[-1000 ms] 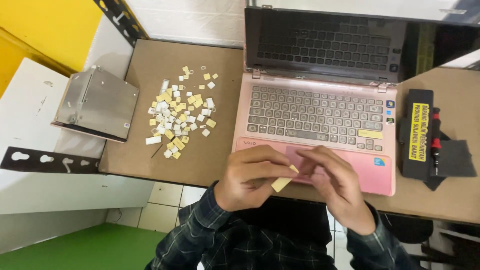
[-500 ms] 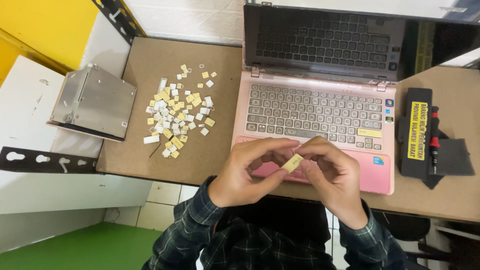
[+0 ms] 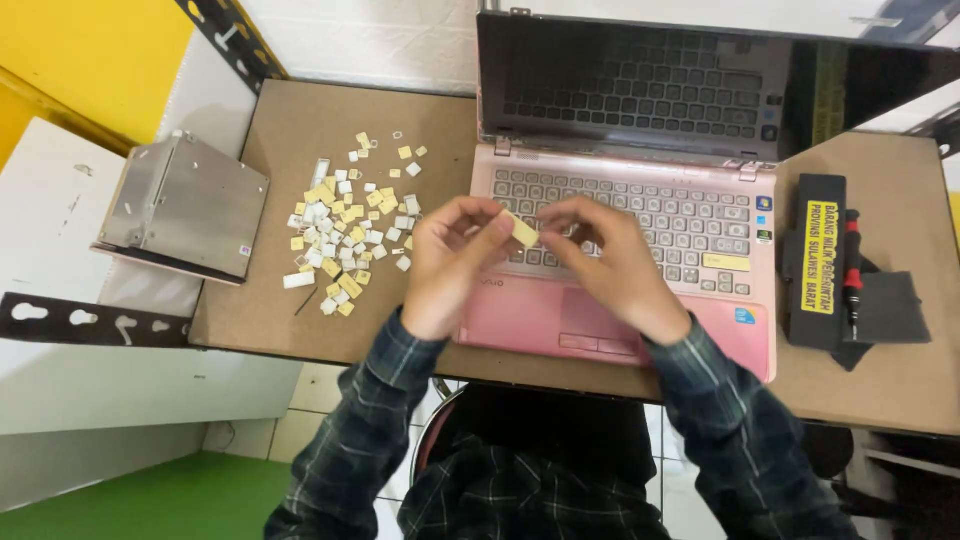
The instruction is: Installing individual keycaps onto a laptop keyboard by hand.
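The brown surface [image 3: 300, 120] carries everything here, and it stands beside a white wall and a yellow panel, with a green floor below. On it the largest thing is a pink laptop [image 3: 640, 230], open, its dark screen tilted back so the keyboard is free for work. At the left edge lies a metal drive [image 3: 185, 205], half over the border of the surface, put away from the working place. At the right there is a black case [image 3: 815, 260] with a red-handled tool just beside it, near enough to reach. Between drive and laptop is a pile of keycaps [image 3: 345, 235], yellowish and white, loose and spread flat, I think so that each one can be found. The left hand [image 3: 450, 260] and the right hand [image 3: 610, 260] are together above the keyboard, and their fingertips pinch one keycap [image 3: 520, 230] between them, tilted, lifted clear of the keys.
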